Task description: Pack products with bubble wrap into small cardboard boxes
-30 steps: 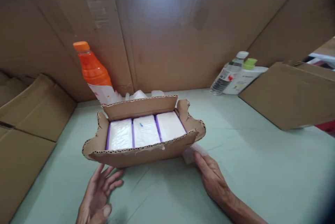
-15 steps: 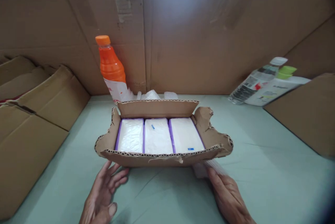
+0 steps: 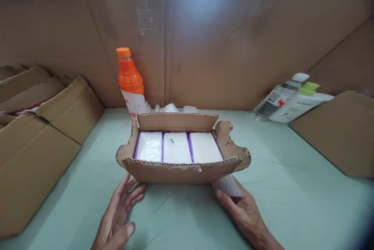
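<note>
1 box (image 3: 181, 173) w/ 3 wht pks (image 3: 175, 149) | R hand (image 3: 244, 210): 1 grey obj (image 3: 230, 186)

Holds a greyish packet (image 3: 230, 187) in the right hand (image 3: 245, 209) at the near right corner of an open cardboard box (image 3: 181, 174); has the left hand (image 3: 118, 211) loosely spread by the near left corner. Shows three white packs (image 3: 175, 153) side by side inside, an orange bottle (image 3: 131, 76) behind, a clear bottle (image 3: 270, 102) at right.
</note>
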{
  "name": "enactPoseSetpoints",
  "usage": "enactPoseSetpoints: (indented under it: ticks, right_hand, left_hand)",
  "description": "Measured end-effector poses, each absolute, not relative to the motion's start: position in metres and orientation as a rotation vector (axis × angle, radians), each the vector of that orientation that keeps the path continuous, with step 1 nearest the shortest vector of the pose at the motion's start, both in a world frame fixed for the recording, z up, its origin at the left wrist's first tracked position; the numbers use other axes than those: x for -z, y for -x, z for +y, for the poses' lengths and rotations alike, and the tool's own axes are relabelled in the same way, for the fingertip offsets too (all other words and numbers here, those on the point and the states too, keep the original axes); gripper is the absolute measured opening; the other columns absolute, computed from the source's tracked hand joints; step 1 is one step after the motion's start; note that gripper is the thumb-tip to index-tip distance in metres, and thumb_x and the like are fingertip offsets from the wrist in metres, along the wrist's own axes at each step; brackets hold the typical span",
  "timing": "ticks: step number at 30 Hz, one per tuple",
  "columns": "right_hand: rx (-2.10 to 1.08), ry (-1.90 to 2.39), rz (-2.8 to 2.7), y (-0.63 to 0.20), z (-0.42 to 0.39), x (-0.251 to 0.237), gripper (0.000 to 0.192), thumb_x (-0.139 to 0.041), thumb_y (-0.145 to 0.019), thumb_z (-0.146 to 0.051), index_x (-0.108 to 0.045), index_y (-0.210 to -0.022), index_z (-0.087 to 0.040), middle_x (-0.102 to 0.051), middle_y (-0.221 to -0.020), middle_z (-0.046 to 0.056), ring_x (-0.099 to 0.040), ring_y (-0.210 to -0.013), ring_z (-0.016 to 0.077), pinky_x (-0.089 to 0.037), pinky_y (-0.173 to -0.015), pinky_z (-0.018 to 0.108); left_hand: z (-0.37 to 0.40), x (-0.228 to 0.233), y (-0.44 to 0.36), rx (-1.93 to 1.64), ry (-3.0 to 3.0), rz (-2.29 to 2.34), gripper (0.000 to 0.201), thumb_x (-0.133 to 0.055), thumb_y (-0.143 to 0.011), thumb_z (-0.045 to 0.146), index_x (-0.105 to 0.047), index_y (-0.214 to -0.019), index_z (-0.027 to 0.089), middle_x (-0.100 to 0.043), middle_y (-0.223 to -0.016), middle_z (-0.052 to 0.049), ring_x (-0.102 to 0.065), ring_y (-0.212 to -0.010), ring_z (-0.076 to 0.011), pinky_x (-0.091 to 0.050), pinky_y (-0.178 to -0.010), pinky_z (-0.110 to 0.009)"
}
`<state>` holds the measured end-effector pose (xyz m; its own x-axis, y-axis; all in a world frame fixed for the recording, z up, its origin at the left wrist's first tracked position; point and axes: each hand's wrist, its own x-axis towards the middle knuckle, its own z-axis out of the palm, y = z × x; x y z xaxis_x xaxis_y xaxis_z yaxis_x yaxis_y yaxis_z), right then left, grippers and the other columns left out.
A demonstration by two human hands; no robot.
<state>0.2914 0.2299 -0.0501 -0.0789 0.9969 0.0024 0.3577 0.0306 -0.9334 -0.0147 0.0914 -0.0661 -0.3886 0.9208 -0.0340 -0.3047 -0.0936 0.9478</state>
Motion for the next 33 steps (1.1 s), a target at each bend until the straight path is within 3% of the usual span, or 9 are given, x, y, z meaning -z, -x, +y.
enactPoseSetpoints:
  ticks: [4,9,12,17,22,27,30,33]
  right_hand:
    - [-1.152,1.341,-1.588,-0.286,0.229,0.038,0.056,-0.07,-0.078,-0.063,-0.077,-0.114,-0.021,-0.079,-0.098,0.009,-0.073,-0.099,0.0319,-0.061,-0.083,0.037]
    - [-1.175,1.334,-1.583,-0.284,0.228,0.03,0.042,-0.069,-0.079,-0.063,-0.081,-0.092,-0.025,-0.076,-0.078,0.004,-0.072,-0.094,0.0321,-0.062,-0.079,0.035]
    - [-1.165,1.344,-1.595,-0.284,0.228,0.032,0.04,-0.068,-0.08,-0.063,-0.081,-0.089,-0.026,-0.075,-0.074,0.004,-0.072,-0.093,0.0319,-0.061,-0.079,0.035]
    - [-1.143,1.346,-1.585,-0.284,0.228,0.034,0.046,-0.068,-0.079,-0.064,-0.08,-0.096,-0.023,-0.075,-0.078,0.005,-0.071,-0.094,0.0314,-0.061,-0.081,0.035]
    - [-1.151,1.344,-1.587,-0.284,0.227,0.035,0.041,-0.068,-0.08,-0.063,-0.078,-0.086,-0.023,-0.074,-0.074,0.005,-0.071,-0.095,0.0311,-0.06,-0.082,0.034]
    - [-1.144,1.323,-1.592,-0.283,0.229,0.037,0.044,-0.067,-0.081,-0.064,-0.079,-0.089,-0.023,-0.073,-0.072,0.004,-0.071,-0.09,0.0302,-0.06,-0.079,0.033]
    - [-1.137,1.296,-1.574,-0.278,0.233,0.033,0.047,-0.066,-0.081,-0.066,-0.08,-0.093,-0.022,-0.075,-0.077,0.003,-0.071,-0.09,0.0294,-0.06,-0.082,0.036]
    - [-1.158,1.274,-1.457,-0.279,0.232,0.022,0.052,-0.068,-0.08,-0.068,-0.081,-0.096,-0.021,-0.079,-0.088,0.005,-0.072,-0.088,0.0283,-0.06,-0.083,0.039]
  left_hand:
    - [0.091,0.064,0.013,-1.648,-0.768,1.251,0.087,-0.079,-0.071,0.059,-0.047,-0.148,0.035,-0.052,-0.151,-0.011,-0.055,-0.131,-0.0432,-0.045,-0.108,-0.057]
    - [0.091,0.065,0.015,-1.643,-0.751,1.238,0.085,-0.081,-0.07,0.057,-0.05,-0.145,0.035,-0.053,-0.149,-0.011,-0.056,-0.13,-0.0428,-0.044,-0.109,-0.057]
    - [0.091,0.068,0.016,-1.655,-0.752,1.24,0.087,-0.081,-0.07,0.057,-0.048,-0.147,0.034,-0.052,-0.15,-0.012,-0.057,-0.129,-0.0432,-0.045,-0.108,-0.057]
    - [0.091,0.072,0.017,-1.651,-0.759,1.245,0.087,-0.08,-0.07,0.058,-0.048,-0.147,0.034,-0.053,-0.149,-0.012,-0.057,-0.128,-0.0426,-0.045,-0.108,-0.056]
    - [0.09,0.068,0.016,-1.655,-0.753,1.235,0.088,-0.081,-0.07,0.057,-0.048,-0.147,0.033,-0.053,-0.149,-0.013,-0.056,-0.129,-0.0433,-0.044,-0.109,-0.058]
    - [0.09,0.059,0.021,-1.583,-0.781,1.217,0.085,-0.078,-0.074,0.053,-0.046,-0.15,0.033,-0.049,-0.154,-0.012,-0.053,-0.134,-0.0441,-0.043,-0.111,-0.058]
    - [0.093,0.057,0.026,-1.562,-0.843,1.195,0.084,-0.078,-0.076,0.047,-0.044,-0.151,0.032,-0.049,-0.153,-0.014,-0.056,-0.131,-0.0414,-0.046,-0.109,-0.055]
    - [0.092,0.054,0.028,-1.581,-0.857,1.311,0.083,-0.079,-0.077,0.042,-0.044,-0.15,0.029,-0.055,-0.146,-0.015,-0.063,-0.121,-0.0358,-0.054,-0.097,-0.046]
